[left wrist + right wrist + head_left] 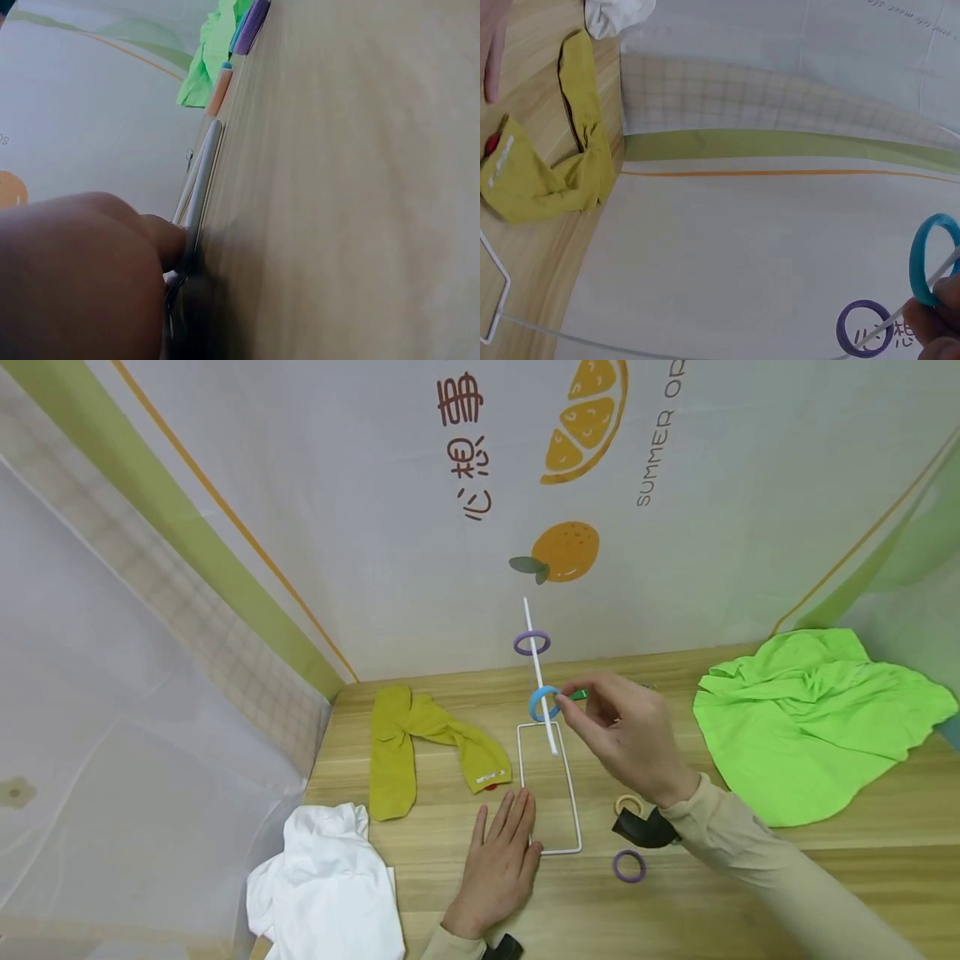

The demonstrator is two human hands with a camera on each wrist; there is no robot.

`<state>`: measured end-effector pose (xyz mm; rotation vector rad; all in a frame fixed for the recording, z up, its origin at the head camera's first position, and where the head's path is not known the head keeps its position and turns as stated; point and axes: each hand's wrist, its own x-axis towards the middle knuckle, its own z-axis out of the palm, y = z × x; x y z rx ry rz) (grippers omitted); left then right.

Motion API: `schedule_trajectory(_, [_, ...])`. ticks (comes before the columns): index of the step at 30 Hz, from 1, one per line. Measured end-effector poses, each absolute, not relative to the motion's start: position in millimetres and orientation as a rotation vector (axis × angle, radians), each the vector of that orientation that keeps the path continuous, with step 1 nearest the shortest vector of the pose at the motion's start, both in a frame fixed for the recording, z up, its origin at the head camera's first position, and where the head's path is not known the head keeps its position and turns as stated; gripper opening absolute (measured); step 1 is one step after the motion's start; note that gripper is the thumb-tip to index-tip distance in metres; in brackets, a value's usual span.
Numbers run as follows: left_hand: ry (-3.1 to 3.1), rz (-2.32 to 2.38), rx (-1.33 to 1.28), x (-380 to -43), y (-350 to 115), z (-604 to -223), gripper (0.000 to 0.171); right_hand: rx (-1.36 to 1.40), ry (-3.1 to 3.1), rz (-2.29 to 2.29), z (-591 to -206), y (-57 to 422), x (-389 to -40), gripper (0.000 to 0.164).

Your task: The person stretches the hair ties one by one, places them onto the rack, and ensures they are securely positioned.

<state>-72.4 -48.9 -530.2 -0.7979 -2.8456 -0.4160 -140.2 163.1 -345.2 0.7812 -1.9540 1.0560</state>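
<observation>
My right hand (626, 731) pinches a light blue ring (533, 703) between thumb and fingertips. The white bar (537, 670) of a thin wire stand passes through that ring. Farther back along the bar hangs a purple ring (548, 643), also seen in the right wrist view as a purple hoop (843, 330). The stand's rectangular base (572, 793) lies on the wooden table. My left hand (498, 864) rests flat there, fingers straight, over the base's near left side. The left wrist view shows the thumb (161, 240) against the wire.
Right of the base lie a tan ring (618, 807) and another purple ring (617, 867). A mustard cloth (393, 768) and white cloth (330, 885) lie left, a bright green cloth (810, 727) right. A printed white curtain (420, 602) hangs behind the table.
</observation>
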Motion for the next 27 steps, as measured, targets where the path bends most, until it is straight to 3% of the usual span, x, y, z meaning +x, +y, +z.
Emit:
schedule_trajectory(9, [-2.767, -0.369, -0.812, -72, -50, -535, 0.054, 0.675, -1.987, 0.96, -348, 157, -165, 0.008])
schedule_trajectory(27, [-2.805, -0.39, -0.799, -72, -49, -530, 0.053, 0.619, -1.967, 1.027, -354, 151, -185, 0.008])
